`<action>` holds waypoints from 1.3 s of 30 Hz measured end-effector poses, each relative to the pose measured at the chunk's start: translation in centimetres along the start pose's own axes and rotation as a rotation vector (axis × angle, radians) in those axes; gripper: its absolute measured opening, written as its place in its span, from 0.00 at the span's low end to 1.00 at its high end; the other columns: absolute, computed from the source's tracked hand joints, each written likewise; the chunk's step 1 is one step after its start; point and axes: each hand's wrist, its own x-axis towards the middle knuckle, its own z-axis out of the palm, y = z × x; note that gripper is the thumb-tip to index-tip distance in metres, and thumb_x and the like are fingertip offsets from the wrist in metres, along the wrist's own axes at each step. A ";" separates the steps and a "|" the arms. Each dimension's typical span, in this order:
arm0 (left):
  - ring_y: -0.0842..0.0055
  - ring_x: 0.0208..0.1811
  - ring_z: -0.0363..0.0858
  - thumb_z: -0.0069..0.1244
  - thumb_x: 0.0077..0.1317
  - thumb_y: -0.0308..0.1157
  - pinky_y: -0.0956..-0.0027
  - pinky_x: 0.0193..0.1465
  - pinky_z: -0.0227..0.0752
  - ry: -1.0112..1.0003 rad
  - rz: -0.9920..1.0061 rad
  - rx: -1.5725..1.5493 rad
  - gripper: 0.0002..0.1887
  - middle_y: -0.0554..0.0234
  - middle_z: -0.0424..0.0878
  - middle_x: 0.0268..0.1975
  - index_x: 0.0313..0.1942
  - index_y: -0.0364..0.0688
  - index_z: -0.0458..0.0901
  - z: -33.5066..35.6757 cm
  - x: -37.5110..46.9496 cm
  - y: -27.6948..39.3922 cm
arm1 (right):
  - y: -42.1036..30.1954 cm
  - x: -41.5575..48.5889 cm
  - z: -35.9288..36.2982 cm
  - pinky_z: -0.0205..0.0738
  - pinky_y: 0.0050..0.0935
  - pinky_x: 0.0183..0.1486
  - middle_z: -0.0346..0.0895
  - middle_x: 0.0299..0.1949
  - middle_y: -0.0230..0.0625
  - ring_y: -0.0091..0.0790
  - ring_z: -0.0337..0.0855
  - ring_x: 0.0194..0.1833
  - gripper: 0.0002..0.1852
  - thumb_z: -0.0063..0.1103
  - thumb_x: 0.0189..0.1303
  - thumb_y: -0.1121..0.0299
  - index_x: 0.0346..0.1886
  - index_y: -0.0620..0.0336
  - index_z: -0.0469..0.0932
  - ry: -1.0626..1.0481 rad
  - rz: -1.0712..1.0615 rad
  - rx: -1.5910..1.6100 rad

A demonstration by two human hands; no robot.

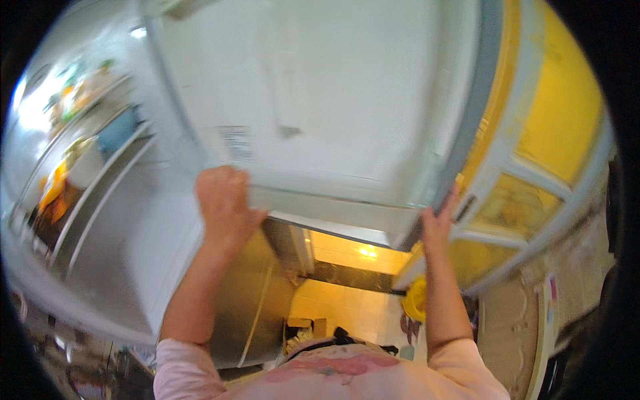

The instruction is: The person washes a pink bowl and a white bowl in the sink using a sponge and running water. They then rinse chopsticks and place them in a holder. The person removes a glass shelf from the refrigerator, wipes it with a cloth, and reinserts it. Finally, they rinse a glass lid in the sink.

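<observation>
An open refrigerator door (pixel 330 100) fills the upper middle, its white inner lining facing me. Across its lower part runs a clear door bin (pixel 340 200), blurred along its edges. My left hand (pixel 225 200) is closed around the bin's left end, thumb pointing right. At the other side my right hand (pixel 440 217) grips the door's edge, with its thumb by the bin's right end and its fingers along the grey door gasket (pixel 472 110). What the right fingers press on is partly hidden.
To the left, refrigerator shelves (pixel 107 175) hold food and a blue container (pixel 119 129). A yellow-paned door (pixel 560 105) stands close on the right. Below are a cardboard box (pixel 319 327), a yellow basket (pixel 415 300) and the tiled floor (pixel 345 307).
</observation>
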 end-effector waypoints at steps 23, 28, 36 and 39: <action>0.65 0.33 0.65 0.56 0.32 0.25 0.62 0.38 0.58 -0.190 0.074 -0.118 0.20 0.61 0.64 0.29 0.28 0.45 0.66 -0.5 1.1 0.4 | 3.9 0.1 -3.8 0.39 0.34 0.71 0.44 0.72 0.46 0.41 0.48 0.71 0.43 0.57 0.59 0.63 0.72 0.65 0.44 -0.053 -0.029 0.033; 0.67 0.34 0.65 0.58 0.32 0.28 0.63 0.40 0.57 -0.214 0.069 -0.100 0.23 0.63 0.63 0.30 0.30 0.47 0.65 1.5 -3.2 0.5 | 0.8 0.2 -2.4 0.37 0.34 0.71 0.44 0.72 0.47 0.40 0.47 0.71 0.41 0.51 0.60 0.60 0.72 0.67 0.44 -0.048 0.116 0.269; 0.66 0.34 0.66 0.56 0.32 0.34 0.61 0.42 0.59 -0.188 0.126 -0.093 0.21 0.64 0.63 0.29 0.29 0.47 0.66 3.0 -7.0 1.2 | 1.4 0.5 -2.1 0.42 0.33 0.69 0.55 0.67 0.42 0.39 0.55 0.66 0.36 0.48 0.58 0.66 0.70 0.64 0.51 0.060 0.108 0.230; 0.66 0.33 0.66 0.55 0.33 0.34 0.62 0.41 0.59 -0.161 0.118 -0.107 0.19 0.64 0.63 0.28 0.28 0.47 0.66 2.8 -6.8 1.5 | 1.5 0.2 -2.2 0.43 0.32 0.69 0.56 0.66 0.42 0.38 0.56 0.65 0.35 0.48 0.58 0.66 0.70 0.63 0.53 0.087 0.153 0.307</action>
